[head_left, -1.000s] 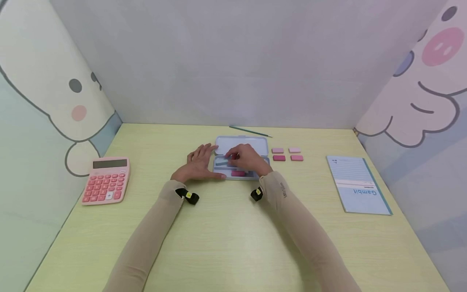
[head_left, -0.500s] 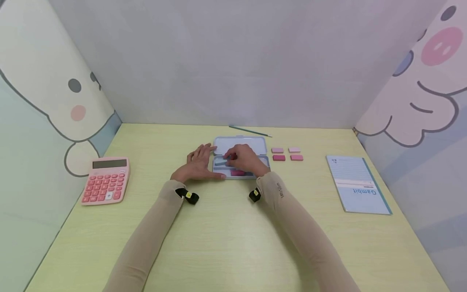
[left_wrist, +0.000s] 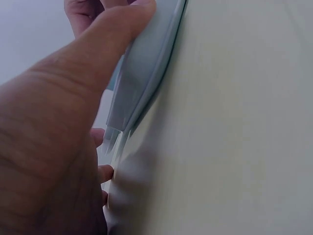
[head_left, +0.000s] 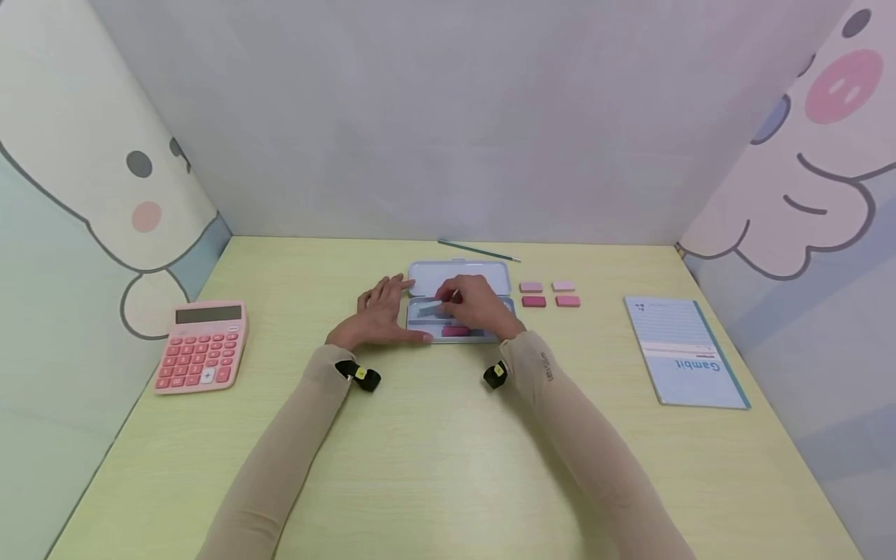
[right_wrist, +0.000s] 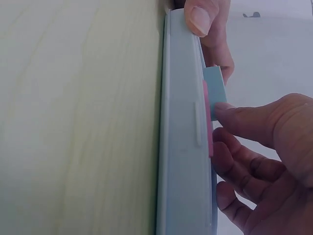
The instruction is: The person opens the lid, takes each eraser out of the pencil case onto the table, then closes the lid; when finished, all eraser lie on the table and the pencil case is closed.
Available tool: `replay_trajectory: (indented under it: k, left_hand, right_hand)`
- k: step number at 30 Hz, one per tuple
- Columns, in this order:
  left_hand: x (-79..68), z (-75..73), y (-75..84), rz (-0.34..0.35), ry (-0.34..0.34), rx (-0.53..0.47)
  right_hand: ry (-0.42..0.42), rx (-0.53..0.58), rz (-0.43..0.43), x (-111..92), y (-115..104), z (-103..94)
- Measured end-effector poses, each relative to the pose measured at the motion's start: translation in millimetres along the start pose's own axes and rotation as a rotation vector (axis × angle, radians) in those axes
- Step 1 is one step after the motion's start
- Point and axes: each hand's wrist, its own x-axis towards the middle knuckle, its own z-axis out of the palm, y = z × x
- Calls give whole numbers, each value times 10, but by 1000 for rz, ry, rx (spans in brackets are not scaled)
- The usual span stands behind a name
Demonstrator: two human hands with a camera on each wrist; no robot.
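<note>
A pale blue pencil case [head_left: 459, 278] lies with its lid folded back on the table. Inside its far compartment area, my right hand [head_left: 476, 302] pinches a light blue eraser [head_left: 429, 309] between thumb and fingers; the eraser is tilted. The right wrist view shows this eraser [right_wrist: 215, 90] above the case's near wall. A pink block [head_left: 456, 331], likely an eraser, lies in the near compartment. My left hand [head_left: 380, 319] spreads its fingers at the case's left side, thumb touching the near left corner. The rest of the contents is hidden by my right hand.
Several pink and mauve erasers [head_left: 534, 302] lie right of the case. A green pencil [head_left: 479, 250] lies behind it. A pink calculator [head_left: 203, 346] stands at the left, a notepad [head_left: 686, 352] at the right. Walls border the table's back and sides.
The light blue eraser has gone from lying in the case to a tilted, slightly raised position in my right hand. My left hand has stayed at the case.
</note>
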Motion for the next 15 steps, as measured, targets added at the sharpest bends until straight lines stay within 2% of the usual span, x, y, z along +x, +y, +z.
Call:
replay_trajectory:
  k: [8,15]
  left_hand:
    - [4,8,-4,-3,2,-11]
    - [7,10,1,-14,0,-11]
  right_hand:
    - [19,26,26,-186,90,-135]
    - [63,5,23,-342,241,-275]
